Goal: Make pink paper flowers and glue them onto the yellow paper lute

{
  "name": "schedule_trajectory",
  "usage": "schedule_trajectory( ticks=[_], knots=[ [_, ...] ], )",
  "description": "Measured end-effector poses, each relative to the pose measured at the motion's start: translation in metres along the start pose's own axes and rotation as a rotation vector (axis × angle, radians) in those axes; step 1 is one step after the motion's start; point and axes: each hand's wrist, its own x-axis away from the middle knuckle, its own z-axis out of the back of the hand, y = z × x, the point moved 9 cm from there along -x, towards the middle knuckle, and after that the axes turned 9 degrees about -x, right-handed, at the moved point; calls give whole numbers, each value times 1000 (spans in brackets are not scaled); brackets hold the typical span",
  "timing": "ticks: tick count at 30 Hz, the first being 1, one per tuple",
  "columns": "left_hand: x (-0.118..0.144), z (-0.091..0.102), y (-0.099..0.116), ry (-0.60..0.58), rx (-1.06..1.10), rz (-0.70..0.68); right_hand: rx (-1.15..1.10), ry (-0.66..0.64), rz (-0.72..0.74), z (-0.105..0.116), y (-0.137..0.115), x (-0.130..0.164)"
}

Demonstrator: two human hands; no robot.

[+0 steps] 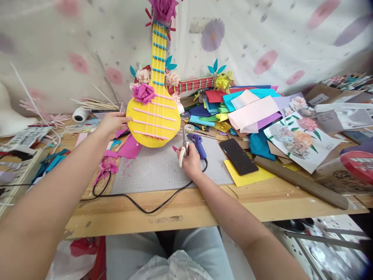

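Observation:
A yellow paper guitar (157, 118) with pale strings, pink strips and teal frets stands upright at the back of the desk. A magenta paper flower (143, 93) sits on its upper left side. My left hand (113, 123) grips the guitar's left edge, fingertips partly hidden there. Low over the grey cutting mat (151, 179), my right hand (191, 160) is closed around white-handled scissors (182, 154), blades pointing away from me. A small magenta scrap (175, 148) shows beside that hand. Just right of it lies a blue glue gun (198, 145).
A black phone (239, 156) rests on yellow paper (246, 178). Coloured paper sheets (253, 111) are piled behind it. The black cord (148, 212) loops across the desk front. A brown cardboard tube (303, 182) lies to the right; a red guitar neck (195, 84) leans behind.

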Motion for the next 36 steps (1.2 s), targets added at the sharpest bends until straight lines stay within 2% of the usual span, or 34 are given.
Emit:
schedule_trajectory(
  ticks=[4,7,10,14,19,23,29,36],
  knots=[
    [44,-11,-29,-103,189,100,-209,106,70,21,-22,1],
    [62,-15,-58,-112,243,168,-311,110,73,25,-43,-4],
    [71,-17,-84,-66,281,217,-273,-1,9,12,-59,-13],
    [81,-30,-104,-51,332,287,-128,-113,-97,-9,-61,-26],
    [91,-47,-110,-66,412,330,-1,-127,-155,-20,-50,-38],
    [94,-48,-114,-53,427,325,40,-128,-173,-26,-39,-42],
    [102,-46,-116,-22,491,193,-26,-132,-143,-29,-36,-40],
    [120,-35,-102,63,520,68,-189,-115,-104,-30,-44,-33]
  ],
)
